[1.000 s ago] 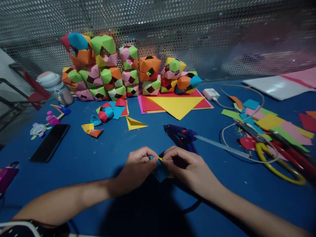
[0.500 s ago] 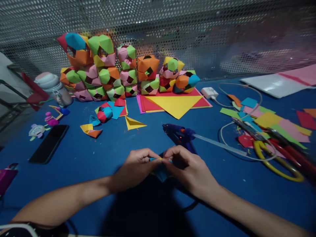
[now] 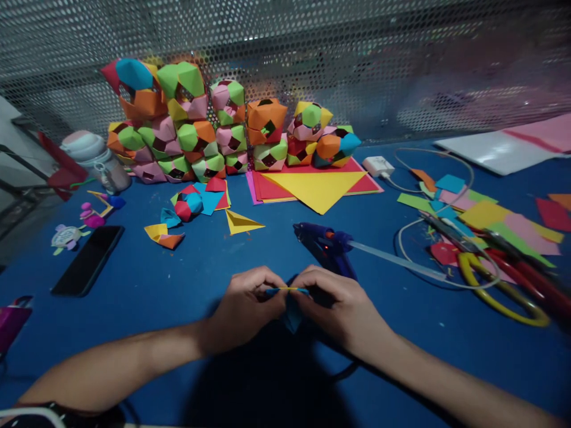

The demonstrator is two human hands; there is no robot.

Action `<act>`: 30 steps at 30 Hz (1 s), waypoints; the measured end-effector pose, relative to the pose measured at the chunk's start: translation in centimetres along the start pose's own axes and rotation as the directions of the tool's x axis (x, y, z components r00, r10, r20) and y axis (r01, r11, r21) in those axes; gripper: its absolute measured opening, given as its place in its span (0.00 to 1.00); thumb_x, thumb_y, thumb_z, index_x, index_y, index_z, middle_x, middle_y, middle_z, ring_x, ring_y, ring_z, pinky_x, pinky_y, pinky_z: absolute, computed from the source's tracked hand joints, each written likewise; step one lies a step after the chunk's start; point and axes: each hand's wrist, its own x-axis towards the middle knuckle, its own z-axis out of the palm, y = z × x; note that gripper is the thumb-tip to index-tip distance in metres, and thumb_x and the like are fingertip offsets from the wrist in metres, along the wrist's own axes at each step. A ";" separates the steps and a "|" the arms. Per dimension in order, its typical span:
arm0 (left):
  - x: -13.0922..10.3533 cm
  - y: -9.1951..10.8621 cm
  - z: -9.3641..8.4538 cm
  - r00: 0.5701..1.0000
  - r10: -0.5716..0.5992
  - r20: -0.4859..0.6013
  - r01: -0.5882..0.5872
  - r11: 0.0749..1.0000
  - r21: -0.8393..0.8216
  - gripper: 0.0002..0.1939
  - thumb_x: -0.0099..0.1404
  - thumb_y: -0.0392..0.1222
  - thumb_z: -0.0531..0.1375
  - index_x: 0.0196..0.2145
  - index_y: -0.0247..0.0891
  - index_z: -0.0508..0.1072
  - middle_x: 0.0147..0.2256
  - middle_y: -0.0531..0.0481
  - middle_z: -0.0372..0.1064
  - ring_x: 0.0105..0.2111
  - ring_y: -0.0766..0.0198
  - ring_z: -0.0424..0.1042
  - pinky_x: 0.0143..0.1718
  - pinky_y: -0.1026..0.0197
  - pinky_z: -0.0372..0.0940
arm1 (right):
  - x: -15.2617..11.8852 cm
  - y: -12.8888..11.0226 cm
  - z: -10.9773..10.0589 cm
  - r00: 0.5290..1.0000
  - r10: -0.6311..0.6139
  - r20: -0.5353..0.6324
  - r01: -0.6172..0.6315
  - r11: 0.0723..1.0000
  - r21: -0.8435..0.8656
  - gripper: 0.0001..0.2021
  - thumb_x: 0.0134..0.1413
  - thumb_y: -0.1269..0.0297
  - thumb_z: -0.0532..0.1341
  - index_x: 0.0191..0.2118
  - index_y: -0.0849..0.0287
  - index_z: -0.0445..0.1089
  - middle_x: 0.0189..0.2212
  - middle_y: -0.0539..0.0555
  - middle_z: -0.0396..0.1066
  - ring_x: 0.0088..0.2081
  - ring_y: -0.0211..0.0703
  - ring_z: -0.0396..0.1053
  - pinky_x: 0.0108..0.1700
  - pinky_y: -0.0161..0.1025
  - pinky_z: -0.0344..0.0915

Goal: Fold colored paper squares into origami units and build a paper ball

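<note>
Between my two hands is a small folded blue and yellow paper [image 3: 292,315], its blue point hanging down below my fingers. My left hand [image 3: 250,300] pinches its left side, and my right hand [image 3: 334,303] pinches its right side, the fingertips almost meeting at the yellow edge. Just beyond my right hand lies a dark blue glue gun [image 3: 328,238] with a clear glue stick in its back. A folded yellow paper piece [image 3: 243,223] rests farther off, left of the glue gun's nozzle.
Stacked colourful paper balls [image 3: 178,131] line the back. Before them lie paper sheets [image 3: 321,187] and small folded pieces [image 3: 164,235]. A phone [image 3: 89,261] is on the left; yellow-handled scissors [image 3: 495,291], paper scraps [image 3: 504,223] and a white charger [image 3: 378,166] are on the right.
Both hands have shifted slightly, and the folded paper has tilted so that its top edge looks thinner and straighter. The objects on the table have stayed in place.
</note>
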 end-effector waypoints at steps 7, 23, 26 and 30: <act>0.1 0.2 -0.3 0.985 0.010 0.172 -0.036 0.989 0.146 0.02 0.52 0.34 0.59 0.27 0.36 0.69 0.23 0.57 0.60 0.24 0.71 0.57 0.25 0.69 0.53 | -0.8 0.5 0.2 0.966 -0.196 0.171 0.233 0.944 -0.234 0.11 0.57 0.72 0.50 0.24 0.59 0.63 0.22 0.51 0.62 0.25 0.36 0.59 0.26 0.34 0.56; 0.9 0.3 0.3 0.967 -0.227 -0.118 0.166 0.906 -0.389 0.10 0.53 0.40 0.63 0.25 0.35 0.64 0.29 0.52 0.68 0.30 0.69 0.67 0.32 0.67 0.61 | 0.2 -0.9 -0.6 0.996 0.088 0.029 -0.088 0.996 0.016 0.06 0.56 0.63 0.56 0.35 0.58 0.68 0.28 0.52 0.68 0.28 0.37 0.66 0.30 0.34 0.63; 0.8 0.0 0.7 0.963 -0.236 -0.131 0.148 0.867 -0.475 0.09 0.52 0.36 0.62 0.25 0.35 0.63 0.32 0.52 0.67 0.31 0.69 0.67 0.34 0.66 0.62 | 0.0 -0.1 0.2 0.997 0.071 -0.023 -0.072 0.997 -0.027 0.04 0.55 0.66 0.56 0.34 0.58 0.68 0.26 0.51 0.67 0.27 0.37 0.64 0.29 0.33 0.62; 0.6 -0.2 1.0 0.964 -0.250 -0.095 0.156 0.813 -0.561 0.08 0.52 0.34 0.60 0.26 0.35 0.62 0.33 0.51 0.67 0.32 0.68 0.67 0.36 0.65 0.61 | 0.1 0.4 0.5 0.998 0.060 -0.032 -0.062 0.996 -0.061 0.03 0.54 0.66 0.57 0.33 0.58 0.67 0.26 0.51 0.67 0.26 0.36 0.62 0.28 0.33 0.61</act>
